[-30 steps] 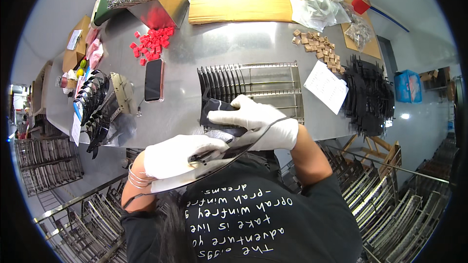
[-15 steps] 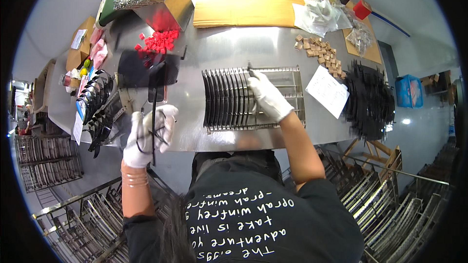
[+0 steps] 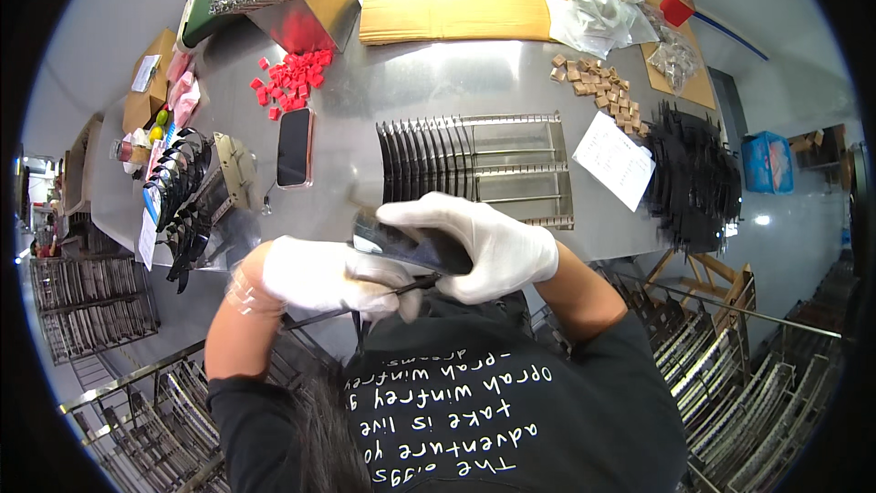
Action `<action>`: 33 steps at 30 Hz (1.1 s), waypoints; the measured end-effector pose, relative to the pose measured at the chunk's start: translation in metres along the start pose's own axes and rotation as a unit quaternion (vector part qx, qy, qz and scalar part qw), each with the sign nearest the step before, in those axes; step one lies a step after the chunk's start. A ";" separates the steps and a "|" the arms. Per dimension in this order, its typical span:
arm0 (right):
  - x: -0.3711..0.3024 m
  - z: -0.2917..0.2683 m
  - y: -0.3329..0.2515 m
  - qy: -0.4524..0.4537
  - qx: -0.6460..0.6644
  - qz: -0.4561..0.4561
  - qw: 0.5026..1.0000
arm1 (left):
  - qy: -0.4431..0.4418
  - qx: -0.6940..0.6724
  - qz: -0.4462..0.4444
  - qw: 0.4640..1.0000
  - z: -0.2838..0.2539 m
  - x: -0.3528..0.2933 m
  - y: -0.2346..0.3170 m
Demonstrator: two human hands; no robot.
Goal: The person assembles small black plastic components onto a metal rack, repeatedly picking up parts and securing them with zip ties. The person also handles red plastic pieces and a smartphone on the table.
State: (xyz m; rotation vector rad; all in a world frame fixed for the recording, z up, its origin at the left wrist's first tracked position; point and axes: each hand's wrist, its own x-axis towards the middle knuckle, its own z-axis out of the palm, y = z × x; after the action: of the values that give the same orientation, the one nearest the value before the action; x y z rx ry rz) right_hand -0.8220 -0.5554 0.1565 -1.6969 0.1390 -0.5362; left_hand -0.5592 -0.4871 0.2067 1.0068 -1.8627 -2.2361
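Note:
My gloved left hand (image 3: 333, 276) and gloved right hand (image 3: 488, 251) meet in front of my chest. Between them is a dark, glossy curved panel (image 3: 415, 246) with a thin black strip at its lower side; motion blurs its exact kind. My right fingers and thumb wrap around it from the right. From the left, my left fingers are closed at the strip. Just beyond the hands stands a metal rack (image 3: 525, 169), its left half filled with several upright black curved pieces (image 3: 424, 160), its right half showing bare rails.
A phone (image 3: 295, 148) lies left of the rack, near loose red blocks (image 3: 297, 78) and a metal bin (image 3: 315, 5). Glossy dark curved pieces (image 3: 178, 183) stand farther left. Rightward are brown blocks (image 3: 598, 87), a paper sheet (image 3: 613, 162) and piled black strips (image 3: 693, 183).
My left hand has brought the dark panel down and right, toward my chest. My right hand has left the rack and now grips the panel too.

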 end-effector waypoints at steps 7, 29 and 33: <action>-0.073 -0.061 0.103 0.360 0.293 0.215 0.859 | 0.675 0.627 -0.304 0.243 -0.090 -0.306 -0.042; -0.008 -0.115 0.057 0.381 -0.245 0.298 0.840 | 0.163 -0.538 0.173 0.809 -0.011 0.117 -0.041; 0.032 -0.203 0.114 0.284 -0.374 0.204 0.859 | 0.386 -0.457 0.233 0.767 -0.028 0.037 -0.048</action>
State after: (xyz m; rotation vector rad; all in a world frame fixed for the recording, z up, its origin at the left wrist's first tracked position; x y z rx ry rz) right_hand -0.8564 -0.7741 0.0767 -2.1096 1.2491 -0.6944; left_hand -0.5575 -0.5148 0.1459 0.8790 -0.4582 -1.6385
